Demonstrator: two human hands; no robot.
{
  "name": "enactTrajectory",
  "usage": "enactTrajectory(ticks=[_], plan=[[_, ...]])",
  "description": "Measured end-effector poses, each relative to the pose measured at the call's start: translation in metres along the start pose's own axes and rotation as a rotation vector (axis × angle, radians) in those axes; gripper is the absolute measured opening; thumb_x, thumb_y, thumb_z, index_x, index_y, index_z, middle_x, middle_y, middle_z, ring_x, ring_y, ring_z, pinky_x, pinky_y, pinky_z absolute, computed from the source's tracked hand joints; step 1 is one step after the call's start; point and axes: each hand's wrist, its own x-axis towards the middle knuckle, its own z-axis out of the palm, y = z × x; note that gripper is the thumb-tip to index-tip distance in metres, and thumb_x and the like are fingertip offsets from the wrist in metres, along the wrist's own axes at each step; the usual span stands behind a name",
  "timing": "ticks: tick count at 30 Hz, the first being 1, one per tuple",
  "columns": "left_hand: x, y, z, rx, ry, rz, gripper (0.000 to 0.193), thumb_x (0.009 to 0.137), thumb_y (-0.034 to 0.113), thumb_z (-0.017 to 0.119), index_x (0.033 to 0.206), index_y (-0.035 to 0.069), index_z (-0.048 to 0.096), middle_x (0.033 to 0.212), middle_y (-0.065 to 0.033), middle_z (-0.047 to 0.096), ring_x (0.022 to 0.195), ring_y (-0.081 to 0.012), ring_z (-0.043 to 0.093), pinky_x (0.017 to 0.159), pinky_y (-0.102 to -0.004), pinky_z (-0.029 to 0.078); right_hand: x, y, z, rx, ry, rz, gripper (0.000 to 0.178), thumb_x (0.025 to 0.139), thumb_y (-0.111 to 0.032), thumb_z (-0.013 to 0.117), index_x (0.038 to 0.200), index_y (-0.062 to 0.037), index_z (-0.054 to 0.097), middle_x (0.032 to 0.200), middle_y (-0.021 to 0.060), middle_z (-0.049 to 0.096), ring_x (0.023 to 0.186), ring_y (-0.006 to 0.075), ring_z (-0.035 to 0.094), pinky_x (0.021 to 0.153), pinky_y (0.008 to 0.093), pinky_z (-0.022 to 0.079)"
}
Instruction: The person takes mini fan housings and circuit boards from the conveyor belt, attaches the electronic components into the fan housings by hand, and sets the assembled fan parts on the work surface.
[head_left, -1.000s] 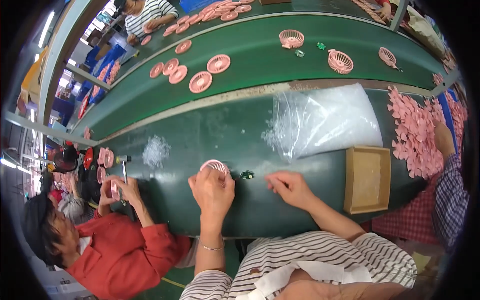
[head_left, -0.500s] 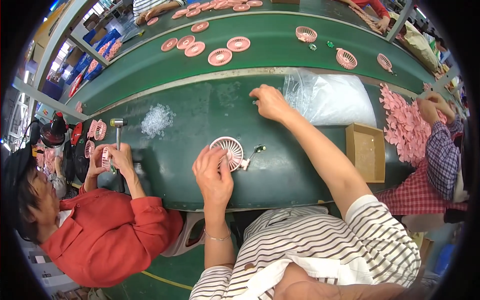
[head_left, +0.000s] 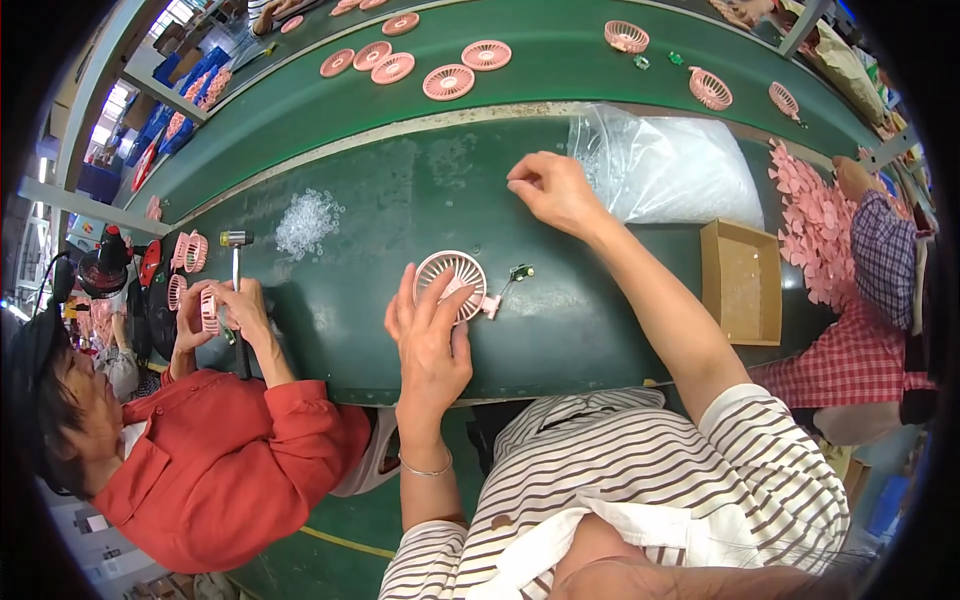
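Observation:
My left hand (head_left: 430, 350) lies over a round pink fan housing (head_left: 476, 262) on the green table, its fingers across the ribbed inside and near side. A short pink stem at the housing's right carries a wire to a small green circuit board (head_left: 521, 272). Out ahead and to the right, my right hand (head_left: 562, 197) hovers above the table with fingers curled and tips together. Anything pinched in them is too small to make out. Just beyond it sits a clear plastic bag (head_left: 690, 175) full of small whitish pieces.
Tiny clear rings (head_left: 308, 224) lie heaped at left. A cardboard box (head_left: 741, 285) and a pile of pink fan blades (head_left: 812, 235) are at right. Pink housings (head_left: 448, 82) rest on the belt beyond. At left a co-worker in red (head_left: 215, 460) handles another housing beside a hammer (head_left: 236, 240).
My left fingers have shifted further over the housing. My right hand's fingers have curled in and drawn together, staying near the bag. The whole view has tilted slightly.

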Motion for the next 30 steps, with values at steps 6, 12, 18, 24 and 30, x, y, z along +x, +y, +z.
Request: enactTrajectory(ticks=[6,12,18,24,30], plan=[[0.014,0.009,-0.004,0.082,-0.191,0.132,0.044,0.066,-0.006,0.054,0.107,0.009,0.059,0.126,-0.0063,0.049,0.13,-0.0354,0.027,0.104,-0.0501,0.019,-0.059,-0.022,-0.027,0.691,-0.279,0.514,0.014,0.08,-0.012,0.064,0.087,0.0007,0.064,0.071,0.0019,0.061,0.059,0.0064,0.055,0.052,0.0191,0.044],[0.028,0.003,0.017,0.092,-0.15,0.184,0.036,0.071,0.002,0.061,0.106,0.01,0.059,0.122,-0.0044,0.051,0.125,-0.0308,0.035,0.101,-0.0491,0.023,-0.088,-0.015,-0.031,0.83,-0.297,0.602,0.015,0.079,-0.007,0.065,0.089,0.003,0.063,0.072,0.0049,0.062,0.059,0.0077,0.056,0.052,0.0195,0.046],[0.066,-0.012,0.03,0.133,-0.068,0.215,0.025,0.074,0.004,0.06,0.098,0.007,0.057,0.112,-0.0093,0.055,0.109,-0.0281,0.049,0.09,-0.0424,0.035,-0.1,-0.004,-0.026,0.809,-0.327,0.578,0.013,0.08,-0.008,0.064,0.088,0.0017,0.063,0.071,0.0045,0.062,0.058,0.0077,0.056,0.051,0.0204,0.046],[0.198,0.007,0.059,-0.129,0.115,0.304,0.016,0.077,0.0,0.053,0.092,0.001,0.053,0.094,-0.0188,0.058,0.087,-0.0376,0.056,0.074,-0.0442,0.045,-0.111,0.01,-0.025,0.942,-0.316,0.615,0.015,0.082,-0.014,0.064,0.087,0.0,0.062,0.068,0.002,0.06,0.058,0.0067,0.055,0.049,0.0207,0.045],[0.355,0.034,0.18,0.223,0.111,0.516,0.017,0.067,-0.002,0.052,0.084,-0.002,0.055,0.083,-0.0197,0.056,0.079,-0.0342,0.055,0.067,-0.0439,0.045,-0.117,0.012,-0.022,1.02,-0.443,0.676,0.011,0.085,-0.006,0.058,0.094,0.0004,0.062,0.073,0.0028,0.061,0.061,0.0074,0.056,0.052,0.0204,0.046]])
